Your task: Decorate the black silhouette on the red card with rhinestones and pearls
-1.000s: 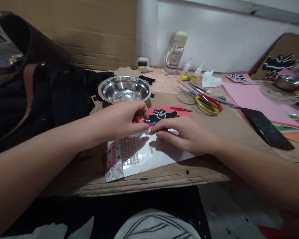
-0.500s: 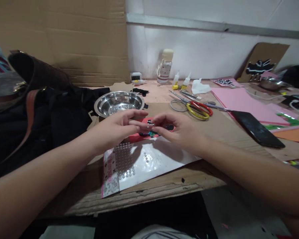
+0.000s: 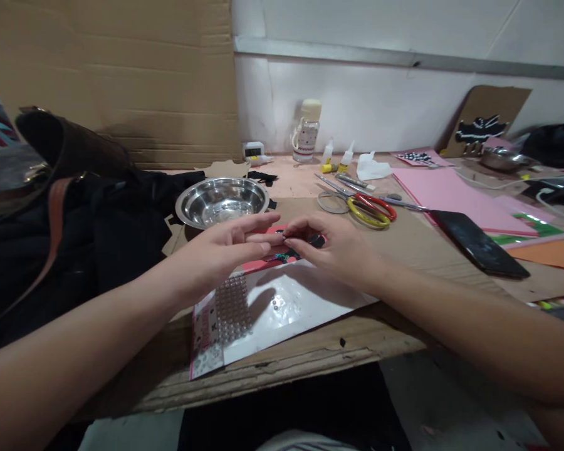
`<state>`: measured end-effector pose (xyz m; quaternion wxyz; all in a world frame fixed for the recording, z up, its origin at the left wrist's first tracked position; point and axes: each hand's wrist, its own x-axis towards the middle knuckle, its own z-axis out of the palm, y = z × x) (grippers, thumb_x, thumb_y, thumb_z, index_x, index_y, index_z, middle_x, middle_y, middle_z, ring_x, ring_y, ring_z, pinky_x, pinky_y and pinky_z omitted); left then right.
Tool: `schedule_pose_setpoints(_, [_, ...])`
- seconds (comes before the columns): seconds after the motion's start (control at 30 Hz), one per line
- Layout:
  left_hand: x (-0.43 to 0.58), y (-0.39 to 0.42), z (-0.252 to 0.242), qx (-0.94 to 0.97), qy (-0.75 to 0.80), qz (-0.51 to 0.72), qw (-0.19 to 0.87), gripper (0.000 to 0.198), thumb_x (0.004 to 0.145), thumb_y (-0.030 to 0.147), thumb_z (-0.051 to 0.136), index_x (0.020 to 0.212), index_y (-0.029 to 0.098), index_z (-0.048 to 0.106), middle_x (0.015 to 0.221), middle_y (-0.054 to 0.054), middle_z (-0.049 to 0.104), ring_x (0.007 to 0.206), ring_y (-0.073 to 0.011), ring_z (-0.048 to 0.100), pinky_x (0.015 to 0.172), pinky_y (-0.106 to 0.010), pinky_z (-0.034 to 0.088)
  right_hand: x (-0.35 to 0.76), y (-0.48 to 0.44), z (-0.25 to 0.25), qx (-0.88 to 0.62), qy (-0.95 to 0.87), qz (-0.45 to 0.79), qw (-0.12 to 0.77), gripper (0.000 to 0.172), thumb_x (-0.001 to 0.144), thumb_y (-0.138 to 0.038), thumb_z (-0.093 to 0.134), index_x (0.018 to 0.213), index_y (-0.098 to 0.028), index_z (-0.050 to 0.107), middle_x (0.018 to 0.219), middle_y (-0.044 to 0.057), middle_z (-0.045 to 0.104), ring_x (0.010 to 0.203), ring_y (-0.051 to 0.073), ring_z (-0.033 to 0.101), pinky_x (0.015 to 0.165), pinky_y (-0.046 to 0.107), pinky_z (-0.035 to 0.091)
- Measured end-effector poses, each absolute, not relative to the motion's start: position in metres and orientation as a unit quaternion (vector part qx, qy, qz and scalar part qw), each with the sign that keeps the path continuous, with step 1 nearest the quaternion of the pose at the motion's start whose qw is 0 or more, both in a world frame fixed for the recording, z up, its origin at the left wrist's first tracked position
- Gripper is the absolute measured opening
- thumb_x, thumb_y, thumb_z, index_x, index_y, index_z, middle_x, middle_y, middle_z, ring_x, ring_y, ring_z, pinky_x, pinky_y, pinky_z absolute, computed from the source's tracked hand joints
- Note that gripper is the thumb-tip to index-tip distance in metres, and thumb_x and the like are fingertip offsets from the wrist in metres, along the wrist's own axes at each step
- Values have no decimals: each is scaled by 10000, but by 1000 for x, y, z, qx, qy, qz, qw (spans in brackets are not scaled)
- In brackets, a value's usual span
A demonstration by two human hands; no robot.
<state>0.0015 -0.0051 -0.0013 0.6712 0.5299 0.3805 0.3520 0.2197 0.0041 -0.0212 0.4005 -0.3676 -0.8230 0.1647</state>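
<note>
My left hand (image 3: pixel 225 247) hovers over the table with its fingers stretched out toward the right. My right hand (image 3: pixel 331 244) meets it, its thumb and forefinger pinched at the left fingertips on a tiny pearl bead (image 3: pixel 283 237). Below both hands lies a glossy sheet of stick-on pearls (image 3: pixel 263 307), with rows of beads at its left. Behind the hands a red card with a black cut-out shape (image 3: pixel 282 254) is mostly hidden.
A steel bowl (image 3: pixel 222 202) stands just behind my left hand. Scissors with red and yellow handles (image 3: pixel 369 208), tweezers, glue bottles (image 3: pixel 333 156), a black phone (image 3: pixel 479 241) and pink paper (image 3: pixel 455 194) lie to the right. A dark bag (image 3: pixel 75 207) fills the left.
Both hands rose off the pearl sheet and red card and came together in the air. My left fingers straightened out while my right fingers pinched at their tips. The view tilted up.
</note>
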Motion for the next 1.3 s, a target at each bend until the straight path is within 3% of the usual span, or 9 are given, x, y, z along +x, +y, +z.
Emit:
schedule_pose_setpoints(0.2, [1, -2, -5, 573, 382, 345, 637, 579, 893, 227, 730, 1438, 174, 544, 1242, -93, 776, 1171, -213, 720, 980, -314, 575, 217, 0, -17, -387, -791, 244, 406, 86, 905, -177, 636, 913, -165, 721, 860, 21, 757, 747, 125, 657, 681, 254, 498])
schedule_pose_setpoints(0.4, [1, -7, 3, 728, 445, 301, 425, 206, 895, 369, 710, 1010, 216, 785, 955, -15, 818, 889, -195, 747, 805, -290, 573, 214, -3, -15, -378, -719, 396, 429, 135, 886, -294, 699, 899, -160, 681, 802, 8, 695, 685, 109, 610, 630, 250, 498])
schedule_pose_setpoints(0.6, [0, -13, 7, 793, 433, 307, 298, 176, 894, 369, 691, 936, 247, 809, 901, 6, 812, 838, -191, 720, 778, -274, 549, 212, -7, -15, -352, -698, 453, 428, 132, 887, -280, 727, 907, -167, 663, 812, -6, 678, 678, 90, 604, 631, 234, 507])
schedule_pose_setpoints(0.9, [2, -13, 7, 792, 429, 304, 309, 186, 914, 376, 676, 909, 238, 801, 846, 24, 794, 780, -158, 691, 726, -238, 506, 213, -7, -19, -321, -730, 411, 441, 89, 890, -244, 731, 914, -169, 689, 815, -2, 703, 679, 96, 625, 646, 245, 527])
schedule_pose_setpoints(1.3, [2, -7, 5, 799, 430, 284, 310, 193, 895, 369, 662, 829, 230, 779, 788, 24, 785, 747, -159, 680, 716, -247, 492, 210, -6, -15, -316, -674, 541, 390, 92, 894, -250, 712, 912, -167, 677, 734, -18, 674, 629, 90, 618, 596, 226, 529])
